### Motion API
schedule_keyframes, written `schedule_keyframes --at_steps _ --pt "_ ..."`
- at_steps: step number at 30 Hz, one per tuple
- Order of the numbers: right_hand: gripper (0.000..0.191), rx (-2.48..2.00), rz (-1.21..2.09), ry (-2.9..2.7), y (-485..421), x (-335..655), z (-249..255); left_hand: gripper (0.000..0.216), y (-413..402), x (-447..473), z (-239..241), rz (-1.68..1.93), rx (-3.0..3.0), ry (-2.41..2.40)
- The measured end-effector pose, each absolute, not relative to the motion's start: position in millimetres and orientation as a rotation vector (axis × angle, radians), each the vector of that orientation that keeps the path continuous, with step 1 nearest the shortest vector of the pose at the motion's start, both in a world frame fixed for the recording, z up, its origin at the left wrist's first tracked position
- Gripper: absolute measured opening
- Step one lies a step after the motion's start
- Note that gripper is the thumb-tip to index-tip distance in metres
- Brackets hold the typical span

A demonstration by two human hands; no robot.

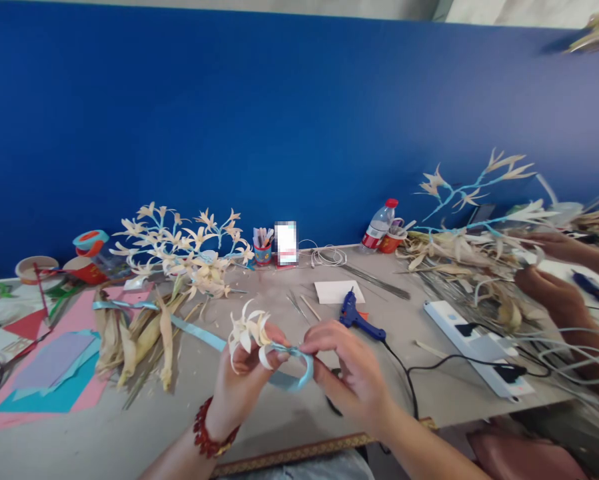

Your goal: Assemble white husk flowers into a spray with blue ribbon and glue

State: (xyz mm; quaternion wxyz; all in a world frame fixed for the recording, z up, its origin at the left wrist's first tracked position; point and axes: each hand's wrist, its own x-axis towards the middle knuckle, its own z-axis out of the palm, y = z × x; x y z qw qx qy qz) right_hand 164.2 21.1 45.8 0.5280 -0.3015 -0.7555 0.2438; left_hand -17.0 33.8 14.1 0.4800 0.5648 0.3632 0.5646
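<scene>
My left hand (252, 370), with a red bead bracelet on its wrist, pinches the stem of a cream husk flower (249, 331) whose curled petals spread out to the left. Light blue wrapping shows on the stem between my hands. With thumb and fingers closed, my right hand (352, 370) grips a light blue ribbon (304, 375) at the stem's right end; the ribbon curves in a loop below. A long stretch of blue ribbon also runs across the table to the left, partly hidden behind my left hand.
A blue glue gun (356, 317) rests near a white card (336, 292). Finished husk flowers (189, 243) stand at back left, above dried husks (139, 333) and coloured paper (54, 367). On the right are a power strip (474, 347) with cables and another person's hands (549, 290) holding flower stems.
</scene>
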Motion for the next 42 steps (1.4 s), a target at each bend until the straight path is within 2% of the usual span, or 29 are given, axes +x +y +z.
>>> schedule_keyframes --at_steps 5,10,14,20,26,38,42 --pt "0.030 -0.681 0.311 -1.829 18.1 160.6 43.2 0.010 31.6 -14.8 18.6 1.415 1.348 0.915" --pt "0.036 -0.673 0.316 -1.844 17.5 157.7 42.4 0.009 32.5 -14.6 21.5 1.385 1.372 0.922" --pt "0.031 -0.653 0.364 -1.828 18.5 157.9 43.5 0.010 32.8 -13.8 22.4 1.391 1.381 0.908" --pt "0.017 -0.688 0.695 -1.680 18.9 161.5 42.2 0.009 35.4 -16.7 17.9 1.370 1.412 0.847" --pt "0.006 -0.734 0.891 -1.629 21.3 165.3 43.8 0.012 37.6 -21.1 14.2 1.319 1.398 0.729" --pt "0.024 -0.633 1.605 -1.238 27.9 159.0 38.9 0.006 36.4 -21.9 26.5 1.212 1.340 0.578" --pt "0.025 -0.634 1.713 -1.189 29.3 159.0 34.9 0.004 36.4 -21.6 30.6 1.185 1.323 0.601"
